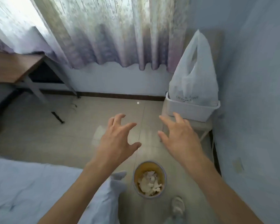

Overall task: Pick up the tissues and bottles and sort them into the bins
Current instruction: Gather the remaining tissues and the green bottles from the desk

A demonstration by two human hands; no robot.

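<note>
At the far left a wooden desk (pixel 14 68) stands under the curtain, and nothing of the task shows on its near edge or corner. Below it, pale bedding (pixel 23 191) fills the lower left.

The left hand (pixel 116 141) hangs in the air above the tiled floor (pixel 55 135), fingers spread and lightly bent, grasping nothing. Low between the two forearms, on the floor, stands a small round bin (pixel 134 178) with crumpled tissues (pixel 149 183) already inside. It lies back toward the person from both sets of fingertips, about as near one wrist as the other.

The right hand (pixel 179 136) is likewise released, fingers fanned and pointing up and right, with nothing in it. Just beyond its fingertips a white rectangular bin (pixel 189 110) sits on a stool (pixel 199 125) against the right wall, its long side running across the stool's top. A white plastic bag (pixel 196 78) stands upright in it; what the bag holds is hidden. Whether the fingers touch the bin's front wall cannot be told.

No loose tissue or bottle shows. A tiny white speck on the floor near the skirting is too small to name. The right hand is plainly nearer the white bin, so any reach there looks to be its job.
</note>
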